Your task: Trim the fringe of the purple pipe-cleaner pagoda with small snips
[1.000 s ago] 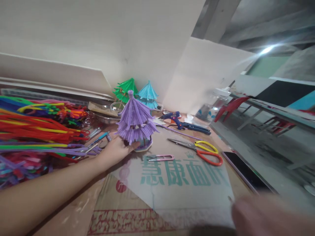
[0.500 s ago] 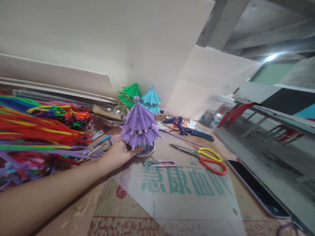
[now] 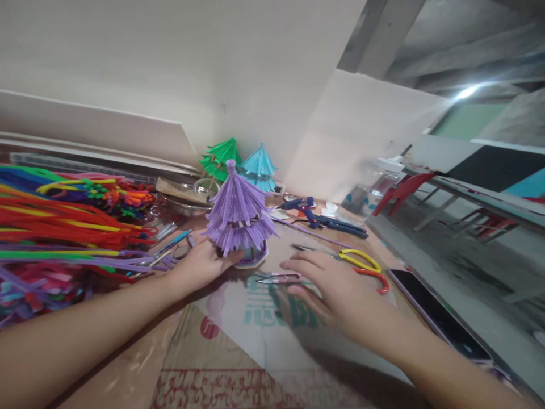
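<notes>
A purple two-tiered pavilion model (image 3: pixel 239 213), made of fuzzy pipe cleaners, stands upright on a small pale base. My left hand (image 3: pixel 204 262) grips it low on its left side, the fingers partly hidden behind the eaves. Over the cardboard, my right hand (image 3: pixel 326 284) is held with its fingers stretched out and thumb apart, nothing in it. Small pink thread snips (image 3: pixel 279 278) lie just left of that hand, their handle end partly behind it. Beyond it are large scissors (image 3: pixel 360 259) with one yellow and one orange handle loop, partly covered by the hand.
Green (image 3: pixel 221 159) and light blue pavilion models (image 3: pixel 259 166) stand against the wall. A blue glue gun (image 3: pixel 304 209) and dark-handled pliers (image 3: pixel 343 227) lie behind the scissors. Coloured pipe cleaners (image 3: pixel 68 224) fill the left side. A phone (image 3: pixel 438 315) rests along the right edge.
My right hand has come in from the lower right, over the cardboard near the snips and scissors. My left hand keeps its hold on the purple model; the view has shifted slightly.
</notes>
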Available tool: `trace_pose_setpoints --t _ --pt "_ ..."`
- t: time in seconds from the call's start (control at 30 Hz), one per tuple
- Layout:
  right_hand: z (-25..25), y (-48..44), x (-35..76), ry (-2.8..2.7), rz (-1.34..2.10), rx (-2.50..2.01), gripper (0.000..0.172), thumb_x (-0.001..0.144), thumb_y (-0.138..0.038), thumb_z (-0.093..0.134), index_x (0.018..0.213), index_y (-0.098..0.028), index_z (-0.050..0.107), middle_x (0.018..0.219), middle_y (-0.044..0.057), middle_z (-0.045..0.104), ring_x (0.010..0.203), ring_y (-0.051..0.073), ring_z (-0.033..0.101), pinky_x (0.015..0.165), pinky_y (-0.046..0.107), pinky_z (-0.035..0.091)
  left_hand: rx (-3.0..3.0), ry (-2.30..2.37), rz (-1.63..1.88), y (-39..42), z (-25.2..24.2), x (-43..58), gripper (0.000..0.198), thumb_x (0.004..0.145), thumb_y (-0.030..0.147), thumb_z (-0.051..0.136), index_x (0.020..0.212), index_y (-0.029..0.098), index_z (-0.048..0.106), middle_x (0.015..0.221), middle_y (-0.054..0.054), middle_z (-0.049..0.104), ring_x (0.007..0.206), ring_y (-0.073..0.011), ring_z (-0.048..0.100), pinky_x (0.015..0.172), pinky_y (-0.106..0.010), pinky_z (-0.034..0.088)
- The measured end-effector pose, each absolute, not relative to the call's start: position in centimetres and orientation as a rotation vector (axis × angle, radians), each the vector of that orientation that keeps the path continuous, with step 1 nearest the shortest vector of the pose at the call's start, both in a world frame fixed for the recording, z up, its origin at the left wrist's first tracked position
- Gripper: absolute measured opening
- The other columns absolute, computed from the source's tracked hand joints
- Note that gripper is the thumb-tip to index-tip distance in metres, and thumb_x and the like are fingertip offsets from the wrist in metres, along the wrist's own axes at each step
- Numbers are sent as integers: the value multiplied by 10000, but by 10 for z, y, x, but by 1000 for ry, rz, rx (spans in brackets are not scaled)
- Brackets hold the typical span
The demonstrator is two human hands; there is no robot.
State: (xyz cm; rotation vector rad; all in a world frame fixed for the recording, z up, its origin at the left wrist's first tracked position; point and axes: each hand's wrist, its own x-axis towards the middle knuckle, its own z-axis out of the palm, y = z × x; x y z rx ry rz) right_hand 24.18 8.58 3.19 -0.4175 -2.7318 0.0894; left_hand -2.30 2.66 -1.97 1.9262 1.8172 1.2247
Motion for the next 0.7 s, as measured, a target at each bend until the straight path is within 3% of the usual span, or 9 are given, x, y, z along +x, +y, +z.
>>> trace_pose_setpoints --t 0.13,0.27,0.37,0.5,0.63,0.7 --pt "14 100 224 -2964 82 -557 192 909 -205 640 1085 -145 685 1017 131 678 927 263 652 806 395 536 1995 1742 1206 25 -20 -25 513 893 542 499 1262 202 611 1335 -95 647 1288 -297 561 1123 -448 413" --pt "-5 105 217 -2977 -25 -449 167 953 -121 519 1009 -117 676 899 114 654 801 210 625 733 329 513 1981 1769 1201 24 -20 -25 520 880 544 524 1254 193 610 1309 -101 662 1267 -310 576 1105 -457 432" --pt "-12 103 221 -2900 0 -417 214 899 -28 462 934 -122 652 858 120 649 770 219 606 710 337 494 1975 1783 1220 25 -18 -23 457 871 515 539 1184 197 638 1237 -94 702 1212 -315 612 1080 -468 454" --pt "-2 88 226 -2728 445 -420 316 846 -35 437 1074 -149 624 901 118 689 816 240 635 737 359 490 1951 1797 1202 24 -13 -21 439 859 501 547 1163 200 643 1242 -91 699 1216 -318 606 1085 -475 447" --pt "6 74 226 -2455 864 -462 323 978 -188 369 1202 -201 601 1070 117 680 994 241 628 866 383 475 1958 1788 1179 23 -12 -21 436 856 527 541 1158 227 641 1265 -77 690 1227 -307 599 1083 -465 453" --pt "0 72 224 -2369 1025 -513 329 1020 -324 357 1182 -209 619 1028 109 649 946 231 610 832 372 471 1987 1787 1163 24 -13 -21 432 862 539 533 1140 229 648 1263 -78 691 1228 -303 599 1090 -463 445"
